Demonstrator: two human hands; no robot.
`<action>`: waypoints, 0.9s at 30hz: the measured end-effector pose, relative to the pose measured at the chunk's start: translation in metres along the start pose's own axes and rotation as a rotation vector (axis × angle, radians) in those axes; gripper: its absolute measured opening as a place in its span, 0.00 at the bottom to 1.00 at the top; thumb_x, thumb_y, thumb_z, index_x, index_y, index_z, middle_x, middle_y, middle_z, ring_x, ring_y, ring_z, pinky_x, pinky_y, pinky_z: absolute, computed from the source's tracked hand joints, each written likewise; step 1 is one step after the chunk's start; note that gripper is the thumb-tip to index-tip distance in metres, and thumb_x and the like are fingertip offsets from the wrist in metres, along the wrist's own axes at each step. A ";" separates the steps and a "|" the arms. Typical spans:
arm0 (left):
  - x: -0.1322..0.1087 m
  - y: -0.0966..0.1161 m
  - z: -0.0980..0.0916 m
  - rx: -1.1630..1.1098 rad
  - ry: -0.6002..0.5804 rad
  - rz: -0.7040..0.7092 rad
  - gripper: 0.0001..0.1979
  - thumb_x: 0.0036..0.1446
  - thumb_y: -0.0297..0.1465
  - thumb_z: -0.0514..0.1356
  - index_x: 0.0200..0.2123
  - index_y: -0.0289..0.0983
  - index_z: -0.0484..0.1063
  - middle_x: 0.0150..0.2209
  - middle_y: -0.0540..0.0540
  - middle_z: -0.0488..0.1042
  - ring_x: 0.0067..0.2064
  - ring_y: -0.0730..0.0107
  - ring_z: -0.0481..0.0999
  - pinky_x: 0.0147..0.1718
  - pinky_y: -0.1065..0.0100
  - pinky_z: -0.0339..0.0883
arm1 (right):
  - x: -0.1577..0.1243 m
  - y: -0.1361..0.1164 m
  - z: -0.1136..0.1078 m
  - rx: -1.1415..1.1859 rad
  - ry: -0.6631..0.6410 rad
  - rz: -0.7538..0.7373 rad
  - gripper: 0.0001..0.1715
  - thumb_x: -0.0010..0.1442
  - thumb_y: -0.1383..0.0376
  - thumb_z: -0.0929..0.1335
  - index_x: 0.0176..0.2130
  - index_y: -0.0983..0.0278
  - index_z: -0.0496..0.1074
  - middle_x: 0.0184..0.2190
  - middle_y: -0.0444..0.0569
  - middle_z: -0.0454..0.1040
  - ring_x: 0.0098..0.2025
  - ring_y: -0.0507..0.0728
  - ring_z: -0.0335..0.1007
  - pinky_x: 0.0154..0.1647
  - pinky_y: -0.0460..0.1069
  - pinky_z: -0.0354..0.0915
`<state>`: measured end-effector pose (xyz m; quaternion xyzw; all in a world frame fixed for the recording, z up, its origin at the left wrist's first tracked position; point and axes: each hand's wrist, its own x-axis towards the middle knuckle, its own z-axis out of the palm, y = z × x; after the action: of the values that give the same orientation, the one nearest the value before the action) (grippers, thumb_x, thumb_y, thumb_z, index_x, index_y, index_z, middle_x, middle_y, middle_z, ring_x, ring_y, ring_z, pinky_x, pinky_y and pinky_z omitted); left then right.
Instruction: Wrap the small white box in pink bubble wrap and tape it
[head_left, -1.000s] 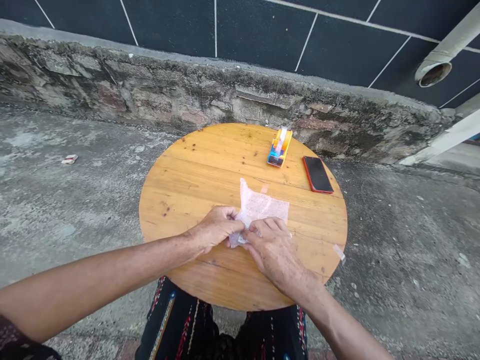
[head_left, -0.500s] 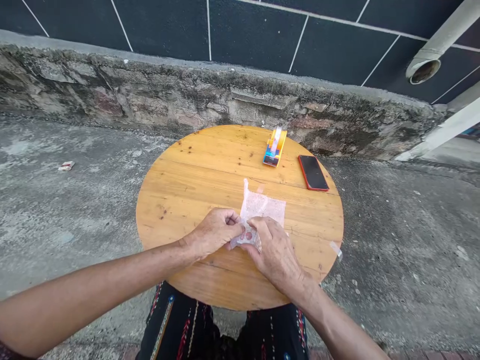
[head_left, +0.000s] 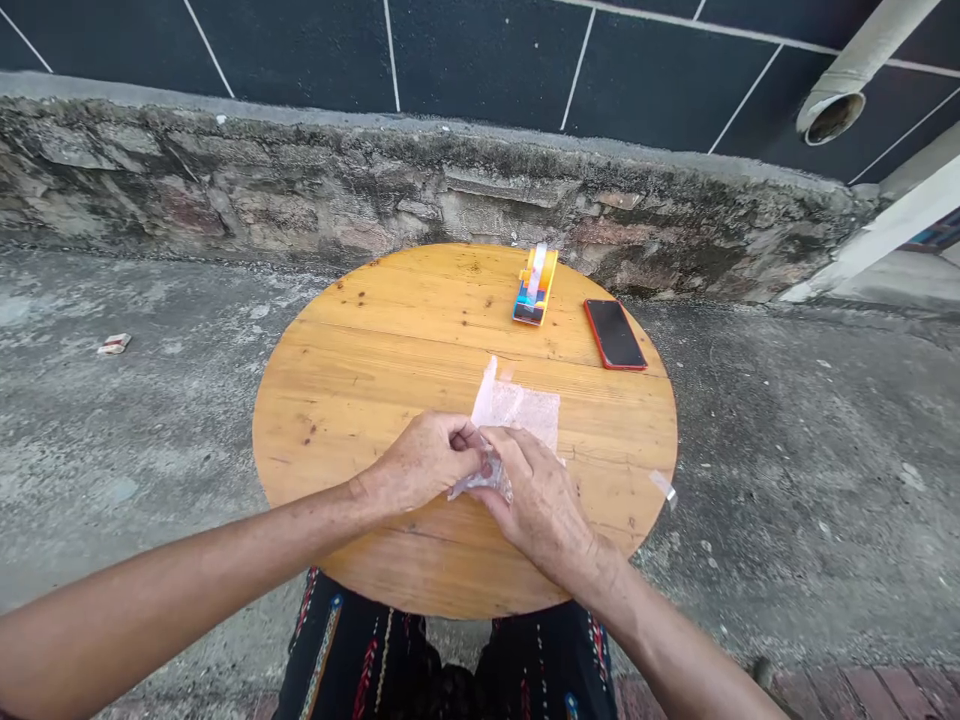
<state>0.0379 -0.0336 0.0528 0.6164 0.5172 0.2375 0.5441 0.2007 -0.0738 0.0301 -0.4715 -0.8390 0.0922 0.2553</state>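
Observation:
A pinkish, translucent sheet of bubble wrap (head_left: 534, 408) lies on the round wooden table (head_left: 360, 360). Its near end is bunched and lifted between my hands, and a small reddish patch shows through the plastic there. From the left, my left hand (head_left: 424, 460) pinches this near edge between thumb and fingers. Opposite it, my right hand (head_left: 541, 500) curls over the wrap, thumb below and fingers above. What lies inside the fold is mostly hidden by my fingers.
Toward the back of the table stands a yellow and blue tape dispenser (head_left: 535, 286). A phone in a red case (head_left: 615, 335) lies to its right. One strip of clear tape (head_left: 663, 487) hangs off the right edge. Behind is a stone wall base (head_left: 345, 200).
The near end of the bubble wrap is folded up more, and my right fingers have moved closer to my left hand, covering more of it. The view has shifted slightly.

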 end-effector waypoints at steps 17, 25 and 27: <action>-0.009 0.007 -0.014 0.374 -0.199 0.156 0.17 0.50 0.24 0.48 0.32 0.35 0.77 0.25 0.51 0.74 0.28 0.71 0.71 0.28 0.71 0.59 | -0.011 -0.001 -0.014 0.149 -0.117 0.096 0.25 0.58 0.73 0.65 0.55 0.62 0.63 0.66 0.56 0.51 0.60 0.62 0.61 0.57 0.59 0.66; -0.011 0.002 -0.016 0.304 -0.209 0.169 0.17 0.52 0.26 0.49 0.37 0.35 0.77 0.30 0.50 0.76 0.31 0.69 0.71 0.29 0.71 0.59 | -0.017 -0.003 -0.004 0.087 -0.068 0.062 0.22 0.60 0.76 0.61 0.52 0.64 0.68 0.62 0.58 0.57 0.55 0.59 0.67 0.55 0.58 0.67; -0.011 0.002 -0.015 0.302 -0.187 0.193 0.17 0.51 0.24 0.49 0.35 0.36 0.77 0.29 0.51 0.75 0.30 0.69 0.71 0.29 0.71 0.60 | -0.015 -0.004 -0.003 0.059 -0.063 0.055 0.24 0.60 0.76 0.60 0.53 0.63 0.68 0.61 0.58 0.59 0.53 0.59 0.68 0.52 0.58 0.69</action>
<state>0.0217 -0.0368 0.0621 0.7572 0.4328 0.1499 0.4658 0.2058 -0.0890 0.0295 -0.4836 -0.8303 0.1388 0.2398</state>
